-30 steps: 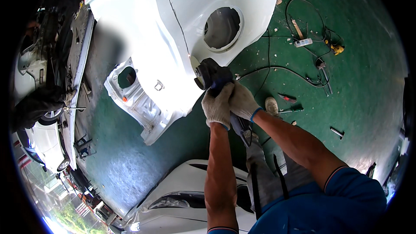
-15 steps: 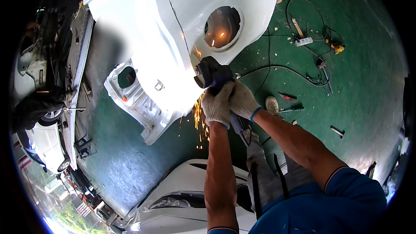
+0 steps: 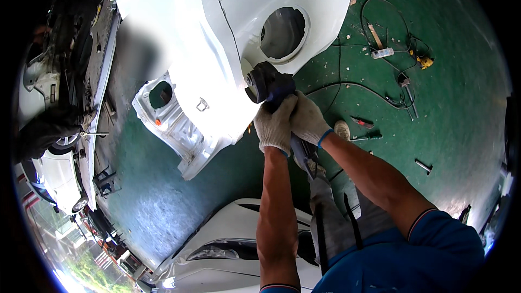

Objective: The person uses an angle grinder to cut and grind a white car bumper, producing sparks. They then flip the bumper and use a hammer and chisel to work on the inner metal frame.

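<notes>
Both my gloved hands grip a dark angle grinder [image 3: 275, 84] at the edge of a white car body panel [image 3: 230, 89]. My left hand [image 3: 274, 129] is closed round the tool near its head, and my right hand [image 3: 308, 119] is closed right beside it. The grinder's disc sits by the panel's edge; whether it touches cannot be made out. A thin dark line runs down the panel toward the grinder. Just above the tool, the panel has a round opening [image 3: 282, 33]. A tiny orange glint shows below the disc.
On the green floor at right lie a power strip [image 3: 382, 53], cables, a yellow tool [image 3: 422, 60], a red-handled knife [image 3: 362, 122] and a hammer [image 3: 423, 166]. A white car [image 3: 222, 258] stands close at the lower middle. Beyond a long rail at left, a person crouches.
The stream of orange sparks below the disc has almost vanished, and the glow in the round opening has gone. Both hands still hold the grinder, slightly higher in view.
</notes>
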Demonstrator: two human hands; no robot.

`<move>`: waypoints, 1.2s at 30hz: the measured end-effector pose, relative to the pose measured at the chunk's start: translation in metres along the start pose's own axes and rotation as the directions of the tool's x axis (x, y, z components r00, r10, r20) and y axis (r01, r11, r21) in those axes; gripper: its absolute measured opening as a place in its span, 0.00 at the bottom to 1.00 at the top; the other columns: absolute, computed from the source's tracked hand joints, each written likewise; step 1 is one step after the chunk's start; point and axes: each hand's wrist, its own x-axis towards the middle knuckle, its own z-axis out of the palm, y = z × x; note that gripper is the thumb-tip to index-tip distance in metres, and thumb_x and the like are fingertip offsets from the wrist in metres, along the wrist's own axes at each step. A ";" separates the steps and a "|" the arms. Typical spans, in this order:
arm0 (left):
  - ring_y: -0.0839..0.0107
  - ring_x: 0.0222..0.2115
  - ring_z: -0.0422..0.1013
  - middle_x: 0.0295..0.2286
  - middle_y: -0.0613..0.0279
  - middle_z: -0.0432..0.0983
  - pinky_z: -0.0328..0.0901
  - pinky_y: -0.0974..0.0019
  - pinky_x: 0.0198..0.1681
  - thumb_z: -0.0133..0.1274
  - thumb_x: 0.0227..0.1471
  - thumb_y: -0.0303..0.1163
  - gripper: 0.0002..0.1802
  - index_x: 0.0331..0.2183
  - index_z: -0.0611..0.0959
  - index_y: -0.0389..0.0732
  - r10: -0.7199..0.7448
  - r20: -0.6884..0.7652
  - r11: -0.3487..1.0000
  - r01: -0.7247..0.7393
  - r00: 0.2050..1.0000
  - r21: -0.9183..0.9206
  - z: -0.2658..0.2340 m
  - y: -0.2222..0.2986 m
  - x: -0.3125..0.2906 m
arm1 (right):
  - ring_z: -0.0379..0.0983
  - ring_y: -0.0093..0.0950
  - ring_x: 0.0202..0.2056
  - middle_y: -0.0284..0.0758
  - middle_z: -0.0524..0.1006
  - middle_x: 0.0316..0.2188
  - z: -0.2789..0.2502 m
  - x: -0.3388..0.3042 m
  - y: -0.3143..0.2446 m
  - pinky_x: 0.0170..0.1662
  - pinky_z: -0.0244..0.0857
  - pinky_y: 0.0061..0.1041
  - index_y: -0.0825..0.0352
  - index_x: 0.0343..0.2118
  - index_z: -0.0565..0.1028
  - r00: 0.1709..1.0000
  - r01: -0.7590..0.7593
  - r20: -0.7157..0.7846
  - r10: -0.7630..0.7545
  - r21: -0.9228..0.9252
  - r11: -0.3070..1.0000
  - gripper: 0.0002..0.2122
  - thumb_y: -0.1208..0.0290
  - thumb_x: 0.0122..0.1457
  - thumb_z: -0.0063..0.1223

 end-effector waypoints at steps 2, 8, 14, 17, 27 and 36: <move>0.67 0.36 0.80 0.39 0.53 0.84 0.74 0.65 0.42 0.70 0.50 0.37 0.28 0.46 0.84 0.26 -0.019 0.005 0.999 0.019 1.000 0.027 0.001 0.004 -0.001 | 0.81 0.51 0.43 0.52 0.80 0.38 0.008 0.005 0.009 0.45 0.77 0.43 0.73 0.48 0.67 0.998 0.066 -0.011 -0.066 -0.025 0.997 0.21 0.64 0.59 0.60; 0.67 0.36 0.80 0.38 0.53 0.84 0.75 0.64 0.41 0.70 0.49 0.37 0.28 0.46 0.84 0.27 -0.059 -0.014 0.996 0.059 0.998 0.065 -0.008 0.000 0.000 | 0.80 0.49 0.44 0.50 0.81 0.38 -0.001 -0.007 -0.012 0.46 0.76 0.42 0.70 0.48 0.67 0.997 -0.063 0.052 0.060 0.054 0.997 0.21 0.63 0.59 0.60; 0.67 0.36 0.79 0.38 0.54 0.84 0.74 0.65 0.42 0.70 0.49 0.35 0.27 0.47 0.84 0.28 -0.064 -0.033 0.991 0.067 0.997 0.113 -0.009 -0.001 0.000 | 0.80 0.49 0.45 0.50 0.81 0.38 0.008 -0.006 -0.004 0.47 0.75 0.42 0.69 0.48 0.67 0.998 -0.021 0.052 0.020 0.029 0.999 0.21 0.63 0.59 0.60; 0.67 0.37 0.79 0.39 0.53 0.84 0.75 0.65 0.43 0.69 0.50 0.34 0.26 0.47 0.84 0.27 -0.047 -0.010 0.999 0.047 0.999 -0.005 -0.012 -0.010 0.002 | 0.81 0.50 0.44 0.50 0.81 0.38 0.003 -0.012 -0.016 0.46 0.75 0.43 0.69 0.49 0.67 0.996 -0.077 0.041 0.075 0.050 0.996 0.22 0.63 0.58 0.61; 0.67 0.38 0.79 0.40 0.52 0.84 0.74 0.66 0.45 0.69 0.50 0.33 0.26 0.47 0.84 0.25 -0.077 -0.012 0.997 0.077 0.997 0.023 -0.015 -0.010 0.000 | 0.81 0.51 0.46 0.53 0.82 0.41 0.013 -0.009 -0.005 0.49 0.75 0.45 0.71 0.51 0.66 0.984 -0.162 0.099 0.150 0.122 0.979 0.26 0.60 0.56 0.63; 0.66 0.38 0.80 0.40 0.51 0.84 0.75 0.66 0.44 0.68 0.52 0.32 0.25 0.47 0.83 0.24 -0.108 -0.014 0.994 0.108 0.994 -0.010 -0.020 -0.026 -0.004 | 0.81 0.51 0.45 0.54 0.82 0.39 0.032 -0.014 0.013 0.47 0.76 0.44 0.72 0.50 0.65 0.982 -0.168 0.098 0.162 0.066 0.984 0.25 0.61 0.58 0.61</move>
